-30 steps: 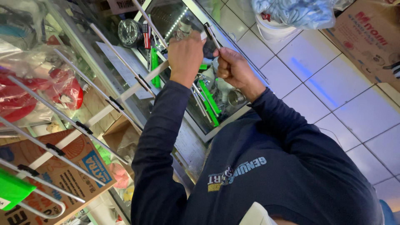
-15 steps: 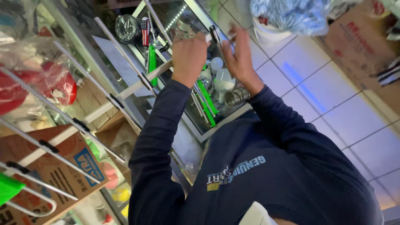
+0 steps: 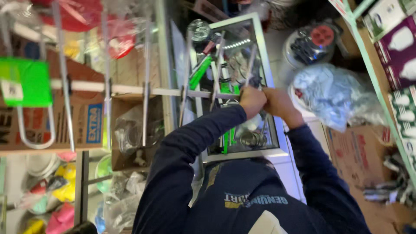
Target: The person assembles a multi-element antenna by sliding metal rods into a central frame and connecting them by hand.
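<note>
A: What's at the far left of the frame?
B: A green tag [image 3: 25, 82] and cardboard boxes [image 3: 65, 125] behind a metal rack [image 3: 130, 90].
A: And the hands?
B: At centre, the left hand [image 3: 251, 101] is fisted around a thin metal rod [image 3: 250, 65] over the glass display case [image 3: 260, 47]. The right hand [image 3: 277, 104] presses against it, fingers curled; whether it grips the rod, I cannot tell.
A: Further right?
B: A bluish plastic bag [image 3: 333, 95].

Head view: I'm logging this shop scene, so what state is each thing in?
Left hand: closed around a thin metal rod.
Right hand: closed, pressed against the left hand.
Thin metal rod: gripped at its lower end.
Glass display case with white frame: lit inside, stocked.
Pale blue plastic bag: bulging, full.
</note>
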